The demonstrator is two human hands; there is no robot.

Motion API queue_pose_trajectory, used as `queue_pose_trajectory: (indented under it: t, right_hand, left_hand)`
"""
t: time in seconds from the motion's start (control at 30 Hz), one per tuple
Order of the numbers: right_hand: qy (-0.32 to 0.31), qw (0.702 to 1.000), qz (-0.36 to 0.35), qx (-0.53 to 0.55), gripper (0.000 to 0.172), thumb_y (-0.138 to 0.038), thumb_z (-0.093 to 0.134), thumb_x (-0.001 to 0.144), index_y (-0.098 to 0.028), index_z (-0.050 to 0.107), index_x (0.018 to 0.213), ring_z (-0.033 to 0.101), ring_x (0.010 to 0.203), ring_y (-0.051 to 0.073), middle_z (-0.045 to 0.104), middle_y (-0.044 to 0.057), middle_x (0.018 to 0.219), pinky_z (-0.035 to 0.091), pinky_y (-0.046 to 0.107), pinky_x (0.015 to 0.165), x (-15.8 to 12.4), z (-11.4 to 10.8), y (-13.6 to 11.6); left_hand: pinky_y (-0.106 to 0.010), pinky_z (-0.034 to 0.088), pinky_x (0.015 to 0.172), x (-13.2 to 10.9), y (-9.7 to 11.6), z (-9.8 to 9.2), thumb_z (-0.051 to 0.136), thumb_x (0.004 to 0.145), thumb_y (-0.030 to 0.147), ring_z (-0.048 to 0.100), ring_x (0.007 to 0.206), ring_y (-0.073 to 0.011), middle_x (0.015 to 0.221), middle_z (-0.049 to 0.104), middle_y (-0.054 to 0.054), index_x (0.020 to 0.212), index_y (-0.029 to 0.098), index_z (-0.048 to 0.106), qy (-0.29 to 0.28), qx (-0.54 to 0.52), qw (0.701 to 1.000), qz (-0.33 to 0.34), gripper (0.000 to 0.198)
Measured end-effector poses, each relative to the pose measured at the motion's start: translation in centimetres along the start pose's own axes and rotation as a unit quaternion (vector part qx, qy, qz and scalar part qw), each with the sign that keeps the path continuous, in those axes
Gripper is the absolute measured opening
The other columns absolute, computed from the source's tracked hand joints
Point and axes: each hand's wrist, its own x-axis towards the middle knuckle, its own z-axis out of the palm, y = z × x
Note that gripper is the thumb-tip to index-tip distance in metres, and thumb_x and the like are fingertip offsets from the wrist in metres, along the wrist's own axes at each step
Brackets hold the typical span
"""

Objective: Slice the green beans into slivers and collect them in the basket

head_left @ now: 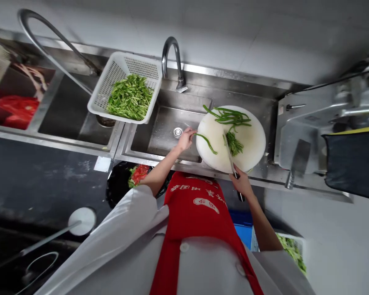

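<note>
My left hand (186, 139) pinches one end of a long, thin green pepper (207, 142) at the left edge of a round white cutting board (213, 159). The pepper's other end curves down over the board. In my right hand (242, 181) is the black handle of a kitchen knife (228, 148), its blade lying across the board, pointing away from me. Right against the blade sits a small heap of cut green pieces (234, 144). Behind it lies a bunch of whole green peppers (233, 116).
A white basket (94, 107) of cut greens rests over the sink (166, 119), left of the faucet (172, 45). A cleaver (299, 157) and metal equipment (313, 123) are on the right. Below the counter edge stands a black-lined bin (115, 184).
</note>
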Motion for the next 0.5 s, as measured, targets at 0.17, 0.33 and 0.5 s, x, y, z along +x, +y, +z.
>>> queue_pose_trajectory:
  t: [0.17,0.33,0.5]
  right_hand:
    - [-0.048,0.998,0.033,0.024,0.07,-0.033,0.053,0.087,-0.01,0.044,0.153,0.066,0.059,0.019,0.072,0.002,0.072,0.058,0.031,0.062,1.0,-1.8,0.9]
    - [-0.023,0.999,-0.045,0.016,0.062,-0.025,0.05,0.087,-0.016,0.051,0.148,0.071,0.097,0.024,0.075,0.01,0.112,0.054,0.039,0.095,1.7,-2.9,2.3]
    - [-0.049,0.994,-0.091,0.031,0.054,-0.028,0.047,0.094,-0.019,0.052,0.147,0.06,0.125,0.025,0.065,0.009,0.137,0.044,0.038,0.108,1.5,-4.2,2.6]
  left_hand:
    - [-0.033,0.05,0.095,2.3,1.9,2.6,0.047,0.089,0.01,0.06,0.104,-0.0181,0.111,0.06,-0.007,0.11,0.021,0.071,-0.047,-0.017,0.994,0.099,0.034]
    - [-0.039,0.049,0.098,2.3,1.5,6.0,0.045,0.09,0.011,0.058,0.106,-0.0208,0.108,0.061,-0.008,0.105,0.021,0.07,-0.023,0.041,0.993,0.105,0.032]
    - [-0.048,0.044,0.098,1.5,1.7,7.5,0.05,0.087,0.012,0.051,0.11,-0.0271,0.115,0.062,-0.01,0.108,0.022,0.07,-0.014,0.156,0.982,0.101,0.03]
